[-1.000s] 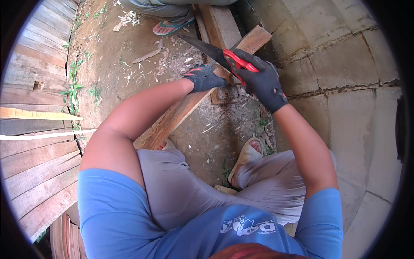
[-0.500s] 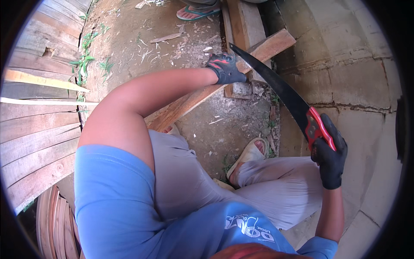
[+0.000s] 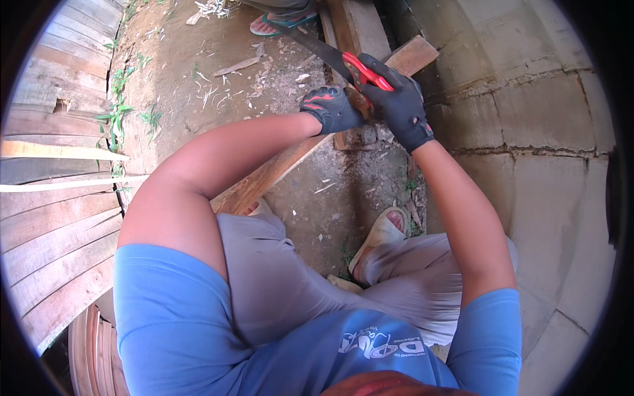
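Note:
A hand saw with a red handle (image 3: 367, 71) and a dark, curved blade (image 3: 318, 47) is gripped in my right hand (image 3: 401, 105), in a black glove. The blade passes above the wooden plank (image 3: 264, 177) and points to the far left; whether its teeth touch the wood is hidden by my hands. My left hand (image 3: 332, 109), gloved in black with red stripes, holds the plank close to the saw, its fingertips mostly out of sight. The plank lies slanted, its far end (image 3: 413, 55) resting over a thick timber (image 3: 362, 30).
Another person's foot in a flip-flop (image 3: 282, 24) stands beyond the saw tip. A concrete block wall (image 3: 538, 119) runs along the right, and a wall of wooden boards (image 3: 63, 211) along the left. Wood shavings (image 3: 214, 8) litter the dirt ground; my sandalled foot (image 3: 382, 234) is below.
My right hand has swung the saw up and to the left, from the right side to over the plank beside my left hand. My left hand stays on the plank.

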`<state>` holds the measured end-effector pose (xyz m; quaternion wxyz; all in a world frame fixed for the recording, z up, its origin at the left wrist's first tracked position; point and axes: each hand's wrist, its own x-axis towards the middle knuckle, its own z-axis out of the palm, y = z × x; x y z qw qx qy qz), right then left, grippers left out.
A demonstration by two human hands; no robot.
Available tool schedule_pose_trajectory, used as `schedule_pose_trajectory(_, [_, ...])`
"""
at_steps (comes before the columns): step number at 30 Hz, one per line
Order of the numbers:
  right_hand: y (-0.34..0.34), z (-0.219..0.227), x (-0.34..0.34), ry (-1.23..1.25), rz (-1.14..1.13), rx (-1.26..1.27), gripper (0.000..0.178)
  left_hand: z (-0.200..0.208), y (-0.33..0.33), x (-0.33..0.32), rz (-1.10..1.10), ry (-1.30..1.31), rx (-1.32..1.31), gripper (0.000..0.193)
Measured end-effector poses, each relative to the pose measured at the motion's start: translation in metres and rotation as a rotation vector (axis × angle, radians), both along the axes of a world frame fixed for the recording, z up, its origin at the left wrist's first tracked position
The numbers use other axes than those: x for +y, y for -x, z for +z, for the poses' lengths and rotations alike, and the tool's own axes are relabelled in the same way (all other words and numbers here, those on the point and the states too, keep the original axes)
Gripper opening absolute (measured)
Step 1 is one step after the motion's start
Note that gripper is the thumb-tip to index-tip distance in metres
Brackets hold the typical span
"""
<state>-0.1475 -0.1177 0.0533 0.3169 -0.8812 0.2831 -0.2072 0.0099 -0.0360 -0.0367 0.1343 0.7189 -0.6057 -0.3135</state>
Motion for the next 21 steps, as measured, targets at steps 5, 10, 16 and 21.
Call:
schedule_pose_trajectory(5, [0.057, 0.045, 0.019, -0.111, 0.012, 0.180, 0.041, 0.007, -0.002, 0.002, 0.094, -0.033, 0.028, 0.070])
schedule_pose_trajectory(10, [0.173, 0.096, 0.041, 0.315, 0.169, 0.176, 0.047, 0.046, 0.000, 0.008, 0.103, -0.098, 0.046, 0.073])
schedule_pose_trajectory(16, [0.206, 0.157, 0.074, -0.252, -0.185, 0.390, 0.054, 0.047, -0.003, 0.011, 0.052, -0.087, 0.090, 0.080])
schedule_pose_trajectory(21, [0.168, 0.116, 0.047, 0.152, 0.091, 0.166, 0.047, 0.044, 0.001, 0.011, 0.107, -0.071, 0.093, 0.074])
